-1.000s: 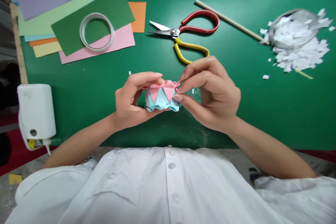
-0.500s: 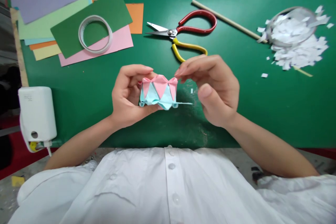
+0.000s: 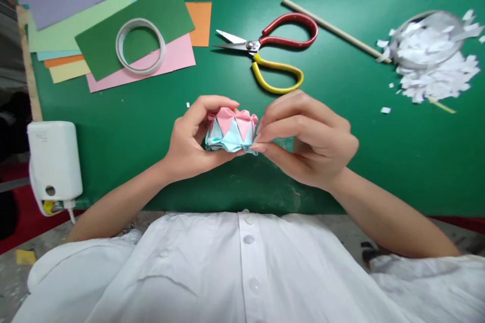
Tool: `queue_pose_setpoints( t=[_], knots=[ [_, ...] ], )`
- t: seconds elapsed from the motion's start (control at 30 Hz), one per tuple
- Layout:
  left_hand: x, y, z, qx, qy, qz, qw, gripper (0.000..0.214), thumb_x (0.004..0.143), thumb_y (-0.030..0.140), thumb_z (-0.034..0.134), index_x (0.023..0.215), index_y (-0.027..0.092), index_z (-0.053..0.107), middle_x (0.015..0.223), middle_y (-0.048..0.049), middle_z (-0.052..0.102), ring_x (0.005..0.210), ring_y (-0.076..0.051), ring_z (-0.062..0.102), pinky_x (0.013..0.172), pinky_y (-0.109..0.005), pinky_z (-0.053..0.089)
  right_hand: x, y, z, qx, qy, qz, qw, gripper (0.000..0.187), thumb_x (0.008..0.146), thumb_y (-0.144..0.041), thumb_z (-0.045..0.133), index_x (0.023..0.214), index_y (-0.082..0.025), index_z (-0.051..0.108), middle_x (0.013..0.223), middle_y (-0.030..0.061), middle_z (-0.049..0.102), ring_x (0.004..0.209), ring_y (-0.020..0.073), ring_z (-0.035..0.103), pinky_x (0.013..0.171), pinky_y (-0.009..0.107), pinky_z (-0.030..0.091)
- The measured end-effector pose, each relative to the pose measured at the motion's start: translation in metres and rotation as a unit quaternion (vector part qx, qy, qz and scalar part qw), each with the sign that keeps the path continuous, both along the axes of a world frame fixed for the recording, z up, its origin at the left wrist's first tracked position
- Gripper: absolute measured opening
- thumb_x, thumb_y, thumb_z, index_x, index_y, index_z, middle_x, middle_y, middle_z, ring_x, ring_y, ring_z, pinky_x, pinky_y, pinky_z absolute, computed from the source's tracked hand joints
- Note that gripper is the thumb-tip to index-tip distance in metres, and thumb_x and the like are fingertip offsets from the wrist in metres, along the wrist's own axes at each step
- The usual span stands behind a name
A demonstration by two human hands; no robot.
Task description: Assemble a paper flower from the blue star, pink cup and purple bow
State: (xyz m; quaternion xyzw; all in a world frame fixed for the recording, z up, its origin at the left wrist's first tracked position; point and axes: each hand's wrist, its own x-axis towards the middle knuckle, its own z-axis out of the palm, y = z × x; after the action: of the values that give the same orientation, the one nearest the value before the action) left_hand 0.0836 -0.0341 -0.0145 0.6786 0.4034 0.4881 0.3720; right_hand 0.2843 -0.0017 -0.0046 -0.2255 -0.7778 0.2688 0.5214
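Observation:
A small folded-paper piece (image 3: 232, 131), pink points above and light blue folds below, is held over the green table in front of my shirt. My left hand (image 3: 193, 141) is closed around its left side, thumb underneath and fingers behind. At its lower right edge, my right hand (image 3: 308, 139) pinches the end of a thin light blue strip between thumb and fingers. The fingertips hide most of that strip. Just beyond my right hand lie scissors (image 3: 252, 46) with one red and one yellow handle, blades pointing left.
Coloured paper sheets (image 3: 102, 55) are stacked at the left, topped by a roll of white tape (image 3: 161, 55). A wooden stick (image 3: 341, 34) reaches towards a dish heaped with white paper scraps (image 3: 428, 48) at the right. A white plugged-in device (image 3: 56, 156) sits at the left edge.
My right hand has moved in from the right, and its thumb and fingers have closed on the strip sticking out of the paper piece. The piece has turned slightly in my left hand.

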Motion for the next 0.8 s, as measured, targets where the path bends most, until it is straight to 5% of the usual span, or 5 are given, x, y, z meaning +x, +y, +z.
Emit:
queue_pose_setpoints(
  t=[0.23, 0.5, 0.67, 0.8],
  knots=[
    [0.002, -0.001, -0.006, 0.029, -0.044, -0.018, 0.998, 0.054, 0.069, 0.045, 0.088, 0.113, 0.028, 0.063, 0.098, -0.0019, 0.072, 0.084, -0.016, 0.072, 0.070, -0.029, 0.061, -0.004, -0.005, 0.001, -0.070, 0.015, -0.007, 0.997, 0.014, 0.086, -0.036, 0.075, 0.082, -0.024, 0.070, 0.083, 0.0034, 0.059, 0.075, 0.0149, 0.060, 0.060, 0.029, 0.051],
    [0.005, 0.000, -0.013, 0.068, -0.066, 0.001, 0.996, 0.065, 0.062, 0.054, 0.089, 0.116, 0.028, 0.063, 0.098, -0.0034, 0.072, 0.085, -0.019, 0.074, 0.070, -0.030, 0.062, -0.010, -0.012, -0.007, -0.084, 0.055, -0.034, 0.994, 0.007, 0.087, -0.032, 0.073, 0.090, -0.027, 0.069, 0.088, 0.0029, 0.061, 0.080, 0.0167, 0.062, 0.069, 0.033, 0.055],
    [0.006, 0.000, -0.012, 0.070, -0.055, -0.002, 0.996, 0.052, 0.070, 0.048, 0.087, 0.114, 0.034, 0.062, 0.096, -0.0005, 0.072, 0.086, -0.020, 0.074, 0.071, -0.032, 0.063, -0.009, -0.015, -0.010, -0.206, 0.078, -0.002, 0.975, 0.057, 0.080, -0.034, 0.079, 0.129, -0.037, 0.052, 0.107, 0.0020, 0.061, 0.092, 0.0183, 0.064, 0.075, 0.035, 0.058],
    [0.007, 0.000, -0.013, 0.073, -0.064, -0.009, 0.995, 0.053, 0.070, 0.048, 0.087, 0.115, 0.034, 0.062, 0.095, 0.0001, 0.072, 0.089, -0.020, 0.075, 0.074, -0.032, 0.064, -0.011, -0.017, -0.012, -0.209, 0.062, 0.013, 0.976, 0.036, 0.086, -0.028, 0.071, 0.120, -0.033, 0.058, 0.113, 0.0026, 0.066, 0.098, 0.0184, 0.066, 0.079, 0.036, 0.060]
  ],
)
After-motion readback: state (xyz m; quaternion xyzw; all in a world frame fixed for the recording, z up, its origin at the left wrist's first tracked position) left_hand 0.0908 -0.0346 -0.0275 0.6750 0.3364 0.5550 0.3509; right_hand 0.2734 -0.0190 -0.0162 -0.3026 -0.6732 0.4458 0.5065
